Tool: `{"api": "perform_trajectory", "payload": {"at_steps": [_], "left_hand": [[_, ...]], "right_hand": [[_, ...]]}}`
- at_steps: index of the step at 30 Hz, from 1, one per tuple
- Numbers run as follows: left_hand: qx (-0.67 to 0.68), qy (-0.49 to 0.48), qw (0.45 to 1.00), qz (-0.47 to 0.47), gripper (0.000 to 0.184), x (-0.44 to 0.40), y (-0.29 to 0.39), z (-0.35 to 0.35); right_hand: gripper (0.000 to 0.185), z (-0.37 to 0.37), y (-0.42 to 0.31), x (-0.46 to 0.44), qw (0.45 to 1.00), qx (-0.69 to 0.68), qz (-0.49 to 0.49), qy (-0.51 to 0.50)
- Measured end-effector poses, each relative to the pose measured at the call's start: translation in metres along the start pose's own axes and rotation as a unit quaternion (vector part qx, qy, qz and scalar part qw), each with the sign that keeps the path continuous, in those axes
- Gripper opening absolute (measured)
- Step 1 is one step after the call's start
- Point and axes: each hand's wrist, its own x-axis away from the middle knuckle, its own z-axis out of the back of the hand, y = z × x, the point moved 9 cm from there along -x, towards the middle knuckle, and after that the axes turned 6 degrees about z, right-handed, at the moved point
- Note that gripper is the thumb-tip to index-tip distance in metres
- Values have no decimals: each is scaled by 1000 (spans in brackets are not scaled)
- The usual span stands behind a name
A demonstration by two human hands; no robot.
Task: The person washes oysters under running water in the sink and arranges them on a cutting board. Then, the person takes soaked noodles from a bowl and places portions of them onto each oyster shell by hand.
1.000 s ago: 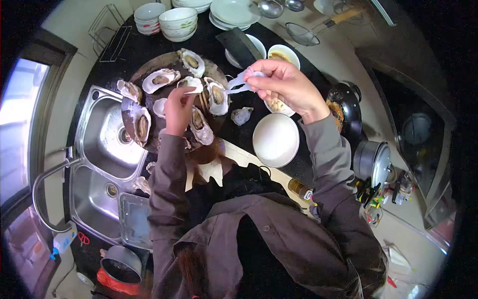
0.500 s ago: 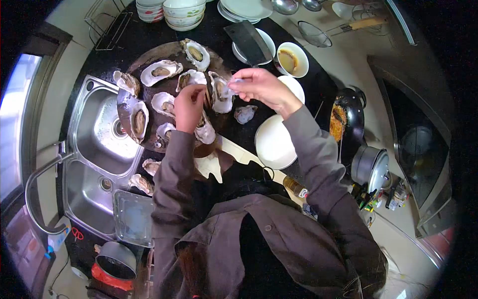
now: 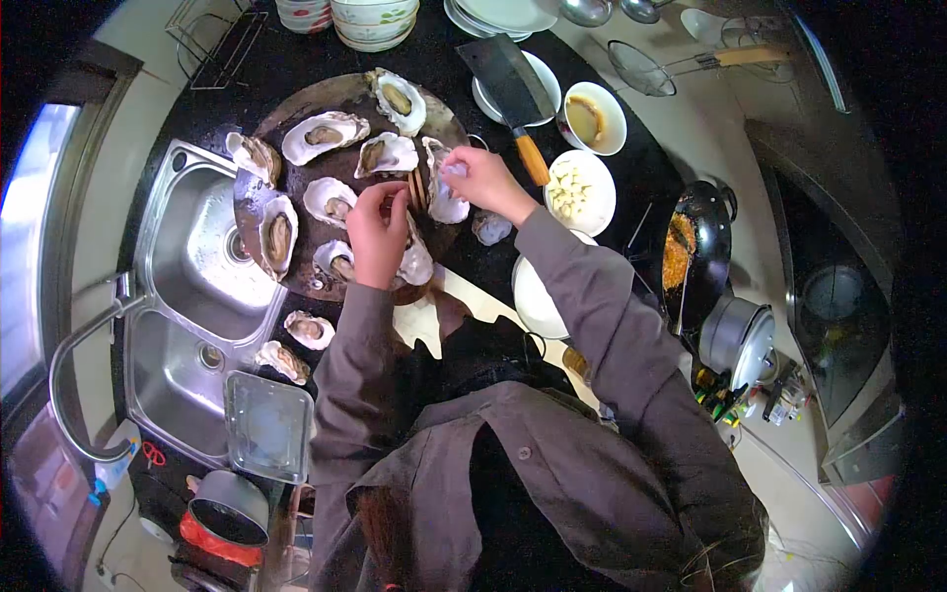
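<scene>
right hand (image 3: 481, 178) tight on pale clump (image 3: 454, 171)

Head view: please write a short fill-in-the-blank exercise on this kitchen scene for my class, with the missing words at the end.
A whitish, translucent thing is in the person's ____ hand.
The board under most of the oysters is ____ in shape.
The steel sink has ____ basins.
The cleaver has a handle made of ____.
Missing words: right; round; two; wood.
</scene>
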Motion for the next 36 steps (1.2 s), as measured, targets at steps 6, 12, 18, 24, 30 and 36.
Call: {"api": "perform_trajectory", "payload": {"at_steps": [6,12,18,24,30,36], "left_hand": [[-35,5,999,-7,12,7,5,0],[-71,-17,996,-57,10,5,1,-19],[-145,-62,980,-122,15,6,10,-49],[-224,-48,965,-130,22,3,14,-63],[-258,-64,957,-113,30,1,12,-72],[-262,-80,956,-101,34,13,15,-69]], "right_hand": [[24,13,-35,29,979,148,126,57],[30,25,-31,50,978,145,110,103],[28,23,-33,39,976,122,161,86],[27,19,-35,27,952,200,221,72],[28,15,-42,27,942,203,242,110],[27,13,-43,41,925,310,204,84]]}}
